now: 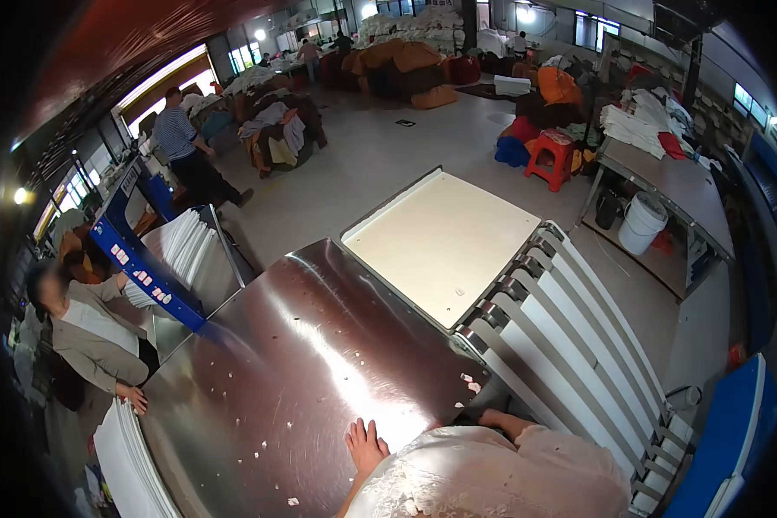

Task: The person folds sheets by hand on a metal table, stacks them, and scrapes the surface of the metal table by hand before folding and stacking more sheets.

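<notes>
My left hand (367, 445) lies flat on the shiny metal top (259, 380) of a machine, fingers spread and nothing in them. My right hand (494, 419) is close to my body at the machine's near right edge, beside the white and grey conveyor belts (570, 337). Its fingers are hidden in shadow, so what it touches cannot be made out. Small pale scraps (470, 383) are scattered over the metal. Beyond the belts' upper end sits a cream-coloured flat panel (445, 242).
At left a co-worker (99, 332) touches folded white linen (134, 462) and a stack by a blue machine frame (147, 276). Another person (181, 142) walks behind. Fabric heaps, a red stool (551, 160), a white bucket (643, 223) and a table (665, 186) stand farther back.
</notes>
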A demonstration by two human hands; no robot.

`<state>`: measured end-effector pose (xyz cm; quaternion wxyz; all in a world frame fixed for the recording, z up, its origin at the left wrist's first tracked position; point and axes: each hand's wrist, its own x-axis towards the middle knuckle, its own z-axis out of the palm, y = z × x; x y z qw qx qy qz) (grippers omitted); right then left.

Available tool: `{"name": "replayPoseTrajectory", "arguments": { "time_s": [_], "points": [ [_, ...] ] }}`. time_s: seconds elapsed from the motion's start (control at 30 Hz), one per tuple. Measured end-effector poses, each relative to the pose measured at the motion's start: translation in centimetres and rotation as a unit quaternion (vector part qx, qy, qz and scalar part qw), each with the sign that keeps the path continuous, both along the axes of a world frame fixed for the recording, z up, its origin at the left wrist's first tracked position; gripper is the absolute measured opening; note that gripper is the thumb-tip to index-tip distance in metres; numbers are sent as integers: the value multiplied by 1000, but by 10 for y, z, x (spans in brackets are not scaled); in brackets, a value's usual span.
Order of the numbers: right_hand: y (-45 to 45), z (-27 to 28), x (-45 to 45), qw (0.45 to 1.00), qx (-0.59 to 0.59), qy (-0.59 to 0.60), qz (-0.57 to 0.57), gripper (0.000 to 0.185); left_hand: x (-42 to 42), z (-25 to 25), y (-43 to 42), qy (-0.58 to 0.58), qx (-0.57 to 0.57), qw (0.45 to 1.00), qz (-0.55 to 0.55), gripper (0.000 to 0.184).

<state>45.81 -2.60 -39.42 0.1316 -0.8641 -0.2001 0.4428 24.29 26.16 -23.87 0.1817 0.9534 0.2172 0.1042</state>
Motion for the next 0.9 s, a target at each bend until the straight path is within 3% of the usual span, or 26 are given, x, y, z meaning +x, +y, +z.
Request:
{"name": "replayPoseTrajectory", "arguments": {
  "time_s": [0.53, 0.9],
  "points": [
    [-3, -8, 3, 1000, -2, 14, -18, 45, 2, -2, 0, -6, 8, 1000, -1, 49],
    [-1, 15, -1, 1000, -9, 5, -22, 43, 1, 1, -2, -12, 0, 1000, 3, 49]
  ]
}}
